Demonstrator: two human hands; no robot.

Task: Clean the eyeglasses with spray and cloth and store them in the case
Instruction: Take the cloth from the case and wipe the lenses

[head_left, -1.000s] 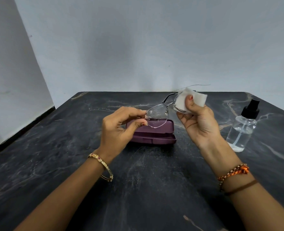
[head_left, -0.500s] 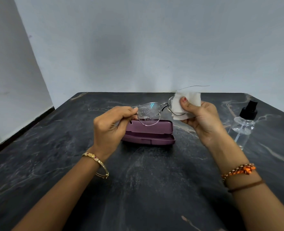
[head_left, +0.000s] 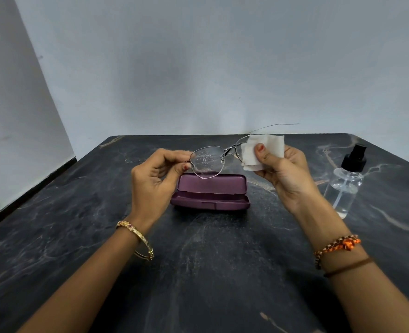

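White cloth (head_left: 263, 150) pinched on eyeglasses (head_left: 207, 162) by right hand (head_left: 286, 174), left hand (head_left: 154, 181) pinching frame

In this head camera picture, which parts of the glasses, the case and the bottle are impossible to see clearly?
- Right lens of the eyeglasses: head view, covered by the white cloth pinched in the right hand.
- Left hinge: hidden by left hand fingertips.
- Inside of the open case: viewing angle too low to show its floor.
- Spray bottle: liquid level unclear through clear plastic.
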